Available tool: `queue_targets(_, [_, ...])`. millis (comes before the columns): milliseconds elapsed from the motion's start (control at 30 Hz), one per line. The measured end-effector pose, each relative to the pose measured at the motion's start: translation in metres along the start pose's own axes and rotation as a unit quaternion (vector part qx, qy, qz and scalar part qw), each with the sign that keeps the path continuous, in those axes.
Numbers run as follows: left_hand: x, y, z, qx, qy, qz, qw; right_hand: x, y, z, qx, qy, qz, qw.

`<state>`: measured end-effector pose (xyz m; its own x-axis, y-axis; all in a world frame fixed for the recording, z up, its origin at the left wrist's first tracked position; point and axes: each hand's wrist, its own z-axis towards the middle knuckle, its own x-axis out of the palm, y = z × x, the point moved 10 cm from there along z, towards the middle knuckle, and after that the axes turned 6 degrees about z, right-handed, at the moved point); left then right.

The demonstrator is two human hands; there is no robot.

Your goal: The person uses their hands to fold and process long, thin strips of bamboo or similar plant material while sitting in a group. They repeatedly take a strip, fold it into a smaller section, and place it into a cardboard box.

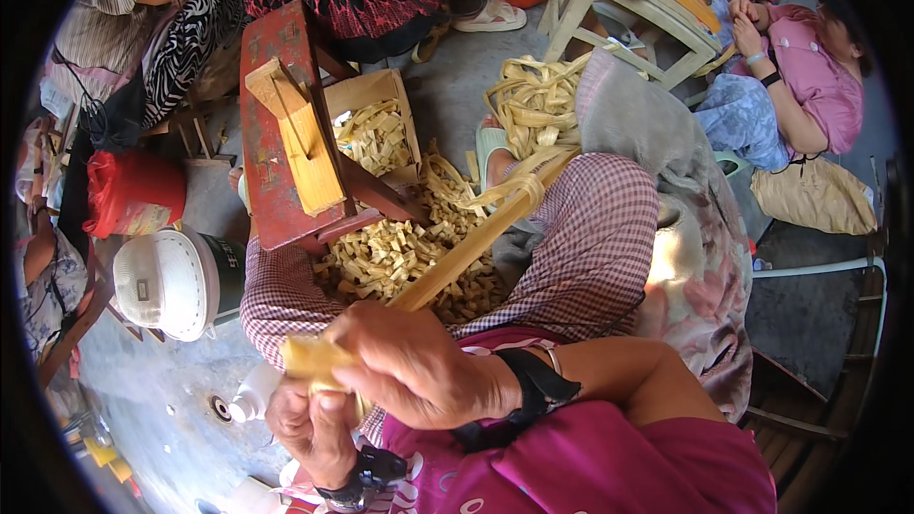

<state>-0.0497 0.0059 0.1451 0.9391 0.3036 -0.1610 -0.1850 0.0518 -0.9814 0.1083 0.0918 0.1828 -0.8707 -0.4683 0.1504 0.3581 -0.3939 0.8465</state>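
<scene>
Pinched between my left hand (312,430) and my right hand (421,368) is a small folded, blurred end (314,360) of a pale yellow strip, apparently plant leaf or fibre. From my right hand a long flat strip (468,250) of the same material runs up over my checked trouser leg. Near the knee another strip is looped around it. Beneath it, a heap of small folded pieces (385,257) fills my lap. More strips lie in a tangled bundle (535,103) beyond my knee.
A red wooden bench (268,178) bears a yellow wooden block (307,150). Beside it, a cardboard box (410,114) holds folded pieces. A red bucket (146,189) and white-lidded bucket (168,282) stand left. People sit around; a pale wooden stool (571,7) is at back.
</scene>
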Motion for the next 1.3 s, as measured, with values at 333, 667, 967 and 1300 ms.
queue_targets(333, [0.048, -0.006, 0.026, 0.237, 0.074, 0.282, 0.927, -0.018, -0.079, -0.032, 0.198, 0.255, -0.073, 0.944])
queue_targets(667, [0.07, 0.054, 0.039, -0.145, 0.18, -0.338, 0.912, -0.037, -0.065, -0.004, 0.085, 0.15, -0.052, 0.984])
queue_targets(967, [0.104, 0.054, 0.053, 0.053, 0.182, -0.008, 0.982, -0.067, -0.108, -0.042, 0.242, 0.09, -0.018, 0.966])
queue_targets(1300, [0.089, 0.095, 0.042, -0.182, 0.194, -0.505, 0.821, -0.117, -0.11, -0.045, 0.223, 0.051, -0.108, 0.968])
